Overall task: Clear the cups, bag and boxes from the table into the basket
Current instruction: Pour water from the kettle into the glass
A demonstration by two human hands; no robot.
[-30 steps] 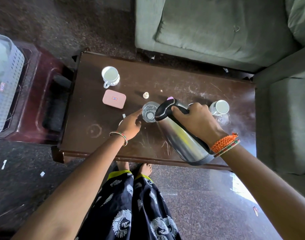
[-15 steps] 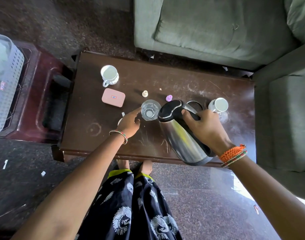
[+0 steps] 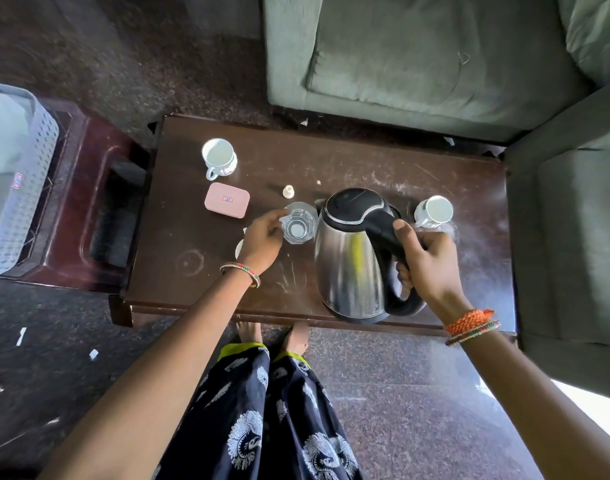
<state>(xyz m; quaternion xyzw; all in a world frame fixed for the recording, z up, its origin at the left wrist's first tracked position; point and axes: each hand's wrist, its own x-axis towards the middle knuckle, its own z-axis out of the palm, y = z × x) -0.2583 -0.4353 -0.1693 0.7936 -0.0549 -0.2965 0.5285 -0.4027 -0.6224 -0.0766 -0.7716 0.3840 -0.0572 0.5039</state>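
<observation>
A person in dark printed trousers stands at the near edge of a dark brown wooden table (image 3: 331, 161). The right hand (image 3: 425, 261) has its fingers wrapped tight round the black handle of a polished steel electric kettle (image 3: 352, 258), which stands upright at the near right part of the table. Left of the kettle, the left hand (image 3: 262, 240) rests beside a clear drinking glass (image 3: 298, 223), fingers loosely curled and slightly apart, fingertips touching the glass's left side but not closed round it. A small white object shows partly under that hand; what it is cannot be told. Farther left lies a flat pink rectangular box (image 3: 227, 203), and beyond it a white handled cup (image 3: 218, 159) stands upright. A second white cup (image 3: 434, 210) stands just right of the kettle. A tiny cream cap (image 3: 288, 191) lies behind the glass. The white perforated plastic basket (image 3: 23, 174) stands well to the left, on a separate dark red stand. A grey-green sofa (image 3: 418, 50) lies beyond.
</observation>
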